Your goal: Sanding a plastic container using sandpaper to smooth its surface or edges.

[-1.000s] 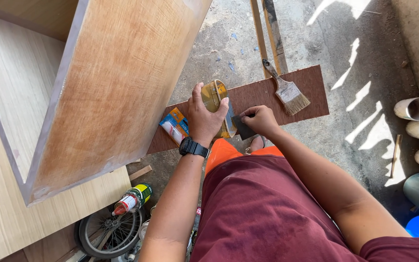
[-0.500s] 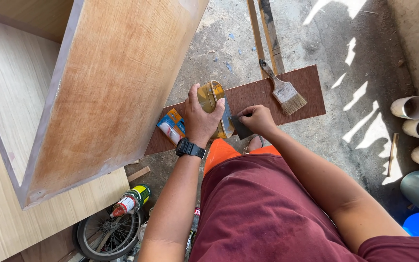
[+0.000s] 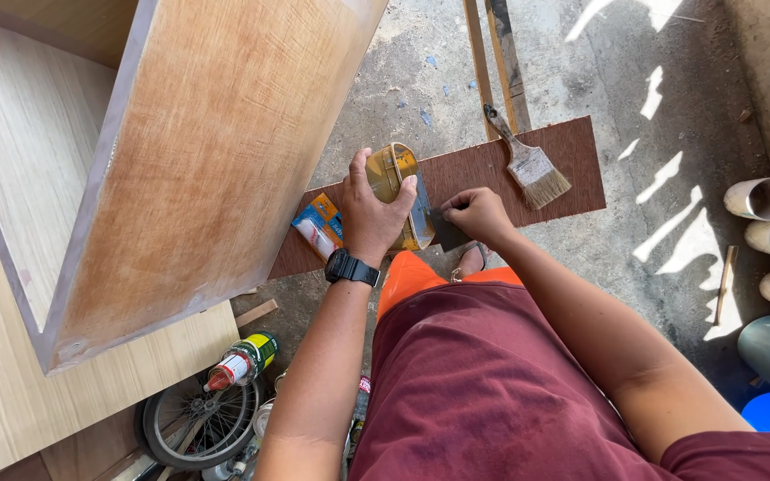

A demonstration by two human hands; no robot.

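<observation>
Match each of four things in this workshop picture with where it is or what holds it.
Things:
1. yellow metal can
2. small dark flat scraper
3. wooden-handled paintbrush
4. black wristwatch

Places:
A. lying on the brown board
B. gripped by the left hand
C. on the left wrist
D. pinched by the right hand

Pairs: 1-B, 2-D, 3-A, 4-C

Sunlit concrete floor (image 3: 670,116), wooden cabinet (image 3: 216,151)
</observation>
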